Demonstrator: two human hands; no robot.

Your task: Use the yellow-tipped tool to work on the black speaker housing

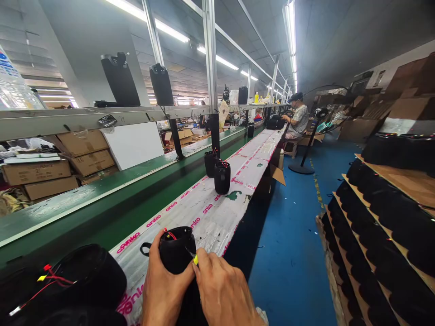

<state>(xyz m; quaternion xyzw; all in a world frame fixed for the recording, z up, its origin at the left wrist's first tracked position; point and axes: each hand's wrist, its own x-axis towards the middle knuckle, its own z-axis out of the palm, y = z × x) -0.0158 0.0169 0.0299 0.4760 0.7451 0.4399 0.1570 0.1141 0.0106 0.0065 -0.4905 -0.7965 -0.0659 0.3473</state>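
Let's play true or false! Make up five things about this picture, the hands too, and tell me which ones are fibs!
1. The left hand is gripping a black cylinder. True.
2. The right hand is wide open, touching nothing. False: its fingers pinch a small yellow thing beside the cylinder.
3. Red wire shows at the cylinder's top. True.
4. The floor is bright orange. False: it is blue.
5. The fan stands on the left side of the picture. False: it stands on the right side.
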